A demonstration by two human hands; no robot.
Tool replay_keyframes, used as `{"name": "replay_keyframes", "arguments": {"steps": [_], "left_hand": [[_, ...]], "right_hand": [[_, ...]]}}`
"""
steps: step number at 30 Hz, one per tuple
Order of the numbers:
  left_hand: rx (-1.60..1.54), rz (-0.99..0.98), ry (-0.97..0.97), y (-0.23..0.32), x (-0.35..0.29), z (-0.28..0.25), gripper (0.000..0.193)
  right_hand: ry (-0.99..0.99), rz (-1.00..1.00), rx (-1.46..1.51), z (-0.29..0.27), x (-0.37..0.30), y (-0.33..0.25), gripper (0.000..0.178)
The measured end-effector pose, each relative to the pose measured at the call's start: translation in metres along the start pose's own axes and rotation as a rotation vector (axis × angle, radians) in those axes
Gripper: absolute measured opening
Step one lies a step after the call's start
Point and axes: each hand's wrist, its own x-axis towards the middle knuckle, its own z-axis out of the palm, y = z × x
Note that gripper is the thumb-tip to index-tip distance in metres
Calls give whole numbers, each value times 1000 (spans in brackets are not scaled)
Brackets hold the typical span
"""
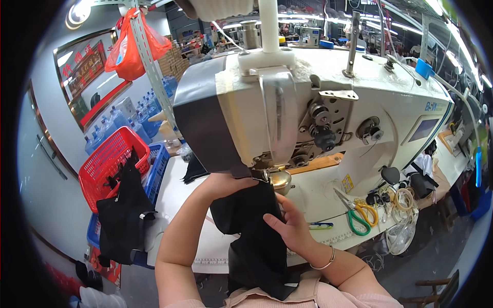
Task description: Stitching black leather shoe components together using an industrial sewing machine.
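Observation:
Black cloth (259, 231) runs from the sewing machine's needle area down over the table's front edge to my lap. My left hand (226, 185) lies flat on its far left part, fingers stretched toward the presser foot (264, 176); the machine head partly hides the fingertips. At the cloth's right edge is my right hand (295, 223), thumb apart from the index finger and resting against the cloth; its other fingers are partly hidden. Above both hands stands the white sewing machine (328, 113), with a rounded brass-coloured part (281, 182) right of the needle.
On the table's right lie green-handled scissors (358, 220), yellow-handled scissors (367, 211), a small blue-and-green tool (321, 225) and rolls of tape (404, 199). Left of the table, a red basket (95, 177) and a blue crate (162, 164) hold black cloth pieces (126, 220).

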Motion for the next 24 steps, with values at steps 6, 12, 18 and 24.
{"name": "replay_keyframes", "arguments": {"steps": [6,12,18,24], "left_hand": [[35,-106,-225,-5,-3,-7,54],[-102,-238,-165,8,-4,1,47],[-192,-184,-130,5,8,7,47],[-230,-7,-35,-2,24,1,50]], "right_hand": [[14,-156,-96,0,-10,5,53],[-1,124,83,-8,-8,11,58],[-21,47,191,-6,1,-2,48],[-32,235,405,-13,17,-4,30]]}}
